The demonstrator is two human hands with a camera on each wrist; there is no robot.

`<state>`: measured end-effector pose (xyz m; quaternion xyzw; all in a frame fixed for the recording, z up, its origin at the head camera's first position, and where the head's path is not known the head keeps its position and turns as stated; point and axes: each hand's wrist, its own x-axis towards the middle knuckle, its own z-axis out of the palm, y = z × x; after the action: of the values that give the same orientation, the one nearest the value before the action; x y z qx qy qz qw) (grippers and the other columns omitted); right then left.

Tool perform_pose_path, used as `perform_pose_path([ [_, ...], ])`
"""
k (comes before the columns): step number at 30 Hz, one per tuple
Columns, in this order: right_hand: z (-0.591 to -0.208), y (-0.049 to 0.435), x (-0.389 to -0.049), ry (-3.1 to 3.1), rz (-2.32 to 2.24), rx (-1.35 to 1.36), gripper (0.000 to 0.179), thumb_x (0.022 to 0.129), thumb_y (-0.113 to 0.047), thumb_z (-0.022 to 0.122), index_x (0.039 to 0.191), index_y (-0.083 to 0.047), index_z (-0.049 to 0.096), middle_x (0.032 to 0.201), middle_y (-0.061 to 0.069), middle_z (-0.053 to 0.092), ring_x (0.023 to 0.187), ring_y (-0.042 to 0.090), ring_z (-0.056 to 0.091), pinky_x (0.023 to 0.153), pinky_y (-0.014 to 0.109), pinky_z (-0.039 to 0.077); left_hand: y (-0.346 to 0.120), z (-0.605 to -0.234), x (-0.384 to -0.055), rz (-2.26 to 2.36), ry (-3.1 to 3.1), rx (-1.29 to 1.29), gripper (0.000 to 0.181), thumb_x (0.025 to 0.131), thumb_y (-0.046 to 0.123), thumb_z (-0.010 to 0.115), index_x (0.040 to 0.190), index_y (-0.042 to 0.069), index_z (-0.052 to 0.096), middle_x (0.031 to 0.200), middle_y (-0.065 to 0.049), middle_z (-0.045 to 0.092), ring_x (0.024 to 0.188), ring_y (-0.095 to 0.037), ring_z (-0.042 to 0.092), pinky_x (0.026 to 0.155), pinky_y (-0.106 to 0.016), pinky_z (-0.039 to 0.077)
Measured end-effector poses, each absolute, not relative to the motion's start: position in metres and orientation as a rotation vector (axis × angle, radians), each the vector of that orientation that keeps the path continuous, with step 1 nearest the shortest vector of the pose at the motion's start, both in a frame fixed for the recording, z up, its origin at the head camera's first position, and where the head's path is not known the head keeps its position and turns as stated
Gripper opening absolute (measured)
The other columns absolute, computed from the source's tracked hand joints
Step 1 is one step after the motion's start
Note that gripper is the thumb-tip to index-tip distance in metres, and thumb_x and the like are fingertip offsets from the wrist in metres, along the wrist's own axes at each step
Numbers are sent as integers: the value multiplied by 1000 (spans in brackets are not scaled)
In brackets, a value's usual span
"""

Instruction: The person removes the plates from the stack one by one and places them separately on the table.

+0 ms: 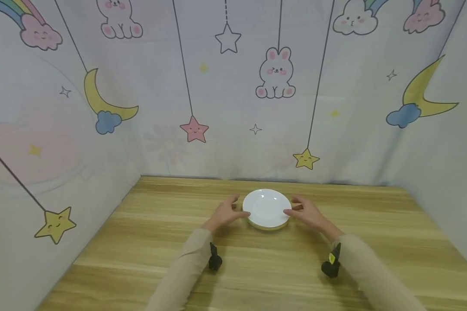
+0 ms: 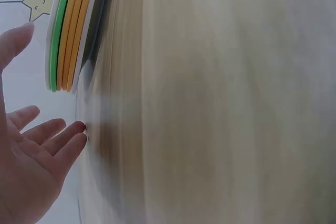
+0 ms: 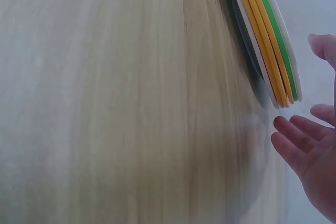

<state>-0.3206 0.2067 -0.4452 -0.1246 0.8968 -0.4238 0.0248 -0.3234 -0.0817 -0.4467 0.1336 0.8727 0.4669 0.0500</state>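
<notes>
A stack of round plates stands on the wooden table, with a white plate [image 1: 266,208] on top. Seen edge-on in the left wrist view, the stack has a green plate [image 2: 59,35] under the white one, then orange layers, a white layer and a dark underside. My left hand [image 1: 226,212] is at the stack's left side, its thumb at the rim and its fingers spread. Opposite it, my right hand [image 1: 306,213] has its thumb over the right rim. In the right wrist view, the fingers [image 3: 302,135] lie loosely extended beside the stack [image 3: 270,40], not curled round it.
The wooden table [image 1: 264,272] reaches back to a white cloth wall [image 1: 225,160] printed with stars, rabbits and moons. Similar cloth rises on the left and right. Black wrist devices [image 1: 215,259] are strapped at both sleeves.
</notes>
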Motion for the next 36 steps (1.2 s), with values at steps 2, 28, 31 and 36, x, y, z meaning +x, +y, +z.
perform_pose_path([
  [2, -446, 204, -321, 2793, -1297, -399, 69, 83, -33, 65, 133, 5, 38, 127, 26, 46, 108, 37, 53, 90, 46, 46, -79, -448, -323, 1465, 2630, 417, 82, 75, 30, 73, 139, -1, 31, 140, -19, 36, 122, -36, 42, 99, -44, 39],
  [28, -453, 192, -326, 2828, -1381, -394, 57, 74, -25, 75, 117, 5, 54, 93, 13, 62, 78, 19, 55, 61, 25, 47, -72, -455, -320, 1624, 2483, 505, 71, 77, 17, 72, 135, -5, 36, 135, -21, 42, 123, -33, 42, 103, -39, 35],
  [31, -453, 193, -330, 2817, -1332, -302, 57, 74, -21, 74, 120, 4, 53, 94, 14, 61, 79, 20, 55, 60, 25, 46, -70, -453, -321, 1593, 2483, 490, 74, 76, 17, 73, 136, -4, 35, 136, -20, 41, 124, -32, 41, 104, -39, 34],
  [36, -448, 194, -330, 2807, -1322, -280, 55, 76, -20, 73, 121, 4, 53, 98, 15, 61, 79, 20, 55, 58, 24, 46, -69, -456, -325, 1567, 2485, 485, 77, 75, 18, 75, 137, -3, 34, 137, -18, 41, 124, -30, 41, 103, -38, 35],
])
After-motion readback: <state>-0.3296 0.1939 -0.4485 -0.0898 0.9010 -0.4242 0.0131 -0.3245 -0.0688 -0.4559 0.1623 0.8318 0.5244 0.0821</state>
